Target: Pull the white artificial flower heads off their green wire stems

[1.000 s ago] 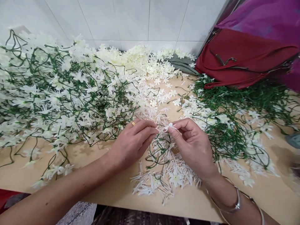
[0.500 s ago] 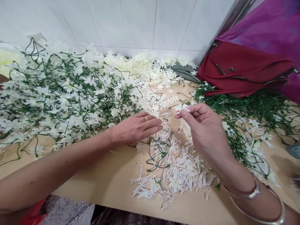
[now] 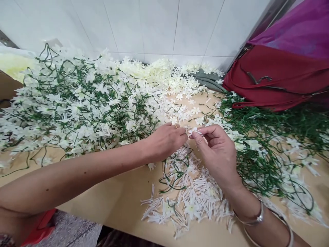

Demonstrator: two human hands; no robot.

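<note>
My right hand (image 3: 217, 152) pinches a small white artificial flower (image 3: 193, 130) between thumb and forefinger above the tan table (image 3: 120, 202). My left hand (image 3: 167, 140) is closed, its fingertips meeting the right hand's at that flower; whether it holds a part of its own is hidden. Below both hands lies a heap of loose white flower parts and a few green stems (image 3: 187, 192). A large tangle of green wire vines with white flowers (image 3: 77, 106) spreads to the left of my left hand.
A pile of loose cream blossoms (image 3: 174, 75) lies at the back by the white tiled wall. Bare green vines (image 3: 264, 140) cover the right side. A red handbag (image 3: 277, 82) and purple cloth (image 3: 295, 31) sit at the back right. The table's front edge runs near my forearms.
My right hand came back down and left with the flower, and my left hand lifted off the pile to meet it. The view shifted a little.
</note>
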